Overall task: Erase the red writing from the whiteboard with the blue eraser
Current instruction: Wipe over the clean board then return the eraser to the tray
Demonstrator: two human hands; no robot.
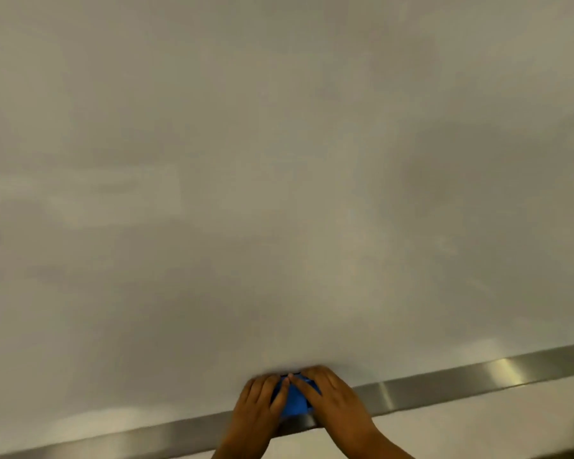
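Observation:
The whiteboard (279, 160) fills nearly the whole head view, and no red writing shows on it. Low on the board, just above the metal frame strip, sits the blue eraser (295, 401). My left hand (260, 404) and my right hand (328, 397) both lie on the eraser, one on each side, with the forefingers meeting over its top. The fingers look mostly straight and press the eraser flat against the board. Most of the eraser is hidden under the hands.
A brushed metal frame strip (444, 382) runs along the board's lower edge, rising to the right. Below it lies a pale wall or surface (478, 435). Soft shadows and light reflections cross the board.

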